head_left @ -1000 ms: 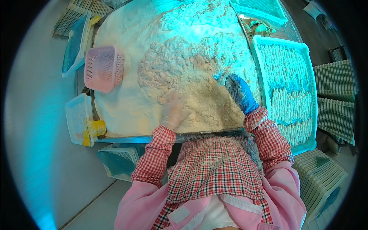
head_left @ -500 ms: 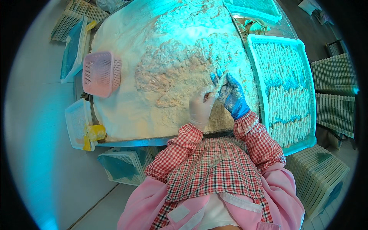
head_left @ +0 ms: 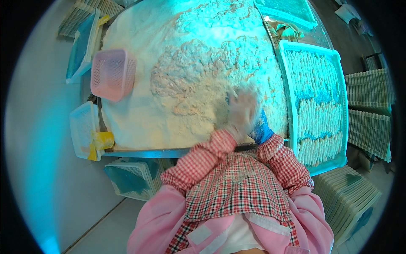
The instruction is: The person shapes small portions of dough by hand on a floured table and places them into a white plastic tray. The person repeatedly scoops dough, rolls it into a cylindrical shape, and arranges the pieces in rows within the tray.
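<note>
My left hand (head_left: 243, 111), in a whitish glove dusted with flour, lies across my right hand, back up. Its fingers look stretched out, though motion smears their tips. My right hand (head_left: 262, 129) wears a blue glove and is mostly covered by the left, so its fingers and anything between the palms are hidden. Both hands are over a floured table (head_left: 135, 127). Just beyond them lies a mound of pale, flour-coated meat pieces (head_left: 182, 70). To the right, a turquoise tray (head_left: 286, 91) holds rows of slim floured strips (head_left: 319, 116).
A pink perforated basket (head_left: 109, 76) rests at the table's left. Beside it is a white container (head_left: 82, 129) with yellow tape (head_left: 102, 140). Stacked trays stand at lower left (head_left: 133, 178), lower right (head_left: 347, 199) and far right (head_left: 368, 91). Another turquoise tray (head_left: 292, 12) is at the back right.
My hands pinched a pale strip between them before. My left hand has moved right and over my right hand, covering it, and the strip no longer shows.
</note>
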Demonstrator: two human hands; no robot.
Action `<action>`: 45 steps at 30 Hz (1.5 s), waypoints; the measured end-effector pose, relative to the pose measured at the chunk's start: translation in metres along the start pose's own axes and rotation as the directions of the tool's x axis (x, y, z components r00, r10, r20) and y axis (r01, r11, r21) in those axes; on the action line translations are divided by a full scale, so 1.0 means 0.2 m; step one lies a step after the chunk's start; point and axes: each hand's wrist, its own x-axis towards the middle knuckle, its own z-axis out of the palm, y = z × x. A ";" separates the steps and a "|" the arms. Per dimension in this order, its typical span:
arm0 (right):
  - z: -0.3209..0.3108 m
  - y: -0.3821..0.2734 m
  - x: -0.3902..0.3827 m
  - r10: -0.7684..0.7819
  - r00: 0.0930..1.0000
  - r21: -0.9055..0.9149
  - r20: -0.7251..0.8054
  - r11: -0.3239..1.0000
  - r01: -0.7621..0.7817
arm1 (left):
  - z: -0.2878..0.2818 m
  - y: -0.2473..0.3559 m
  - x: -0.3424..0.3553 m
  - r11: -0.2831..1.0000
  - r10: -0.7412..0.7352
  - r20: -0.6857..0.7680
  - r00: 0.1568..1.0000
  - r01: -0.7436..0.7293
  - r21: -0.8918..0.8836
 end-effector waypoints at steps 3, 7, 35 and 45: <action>0.03 -0.30 0.02 0.548 0.775 -0.231 -0.315 0.747 -0.623 | 0.01 -0.22 0.09 0.987 -0.153 -0.078 0.985 0.155 0.028; -0.02 -0.34 0.12 0.579 0.815 -0.221 -0.034 0.791 -0.571 | -0.08 -0.38 -0.01 0.915 -0.381 -0.022 0.924 0.374 -0.151; -0.07 -0.19 0.04 0.356 0.885 -0.065 -0.301 0.918 -0.391 | -0.04 -0.15 -0.08 0.996 -0.063 -0.222 0.973 0.075 0.047; -0.10 -0.24 0.16 0.569 0.822 0.108 -0.016 0.819 -0.564 | -0.09 -0.05 -0.30 -0.321 -0.674 0.557 0.486 0.487 -0.812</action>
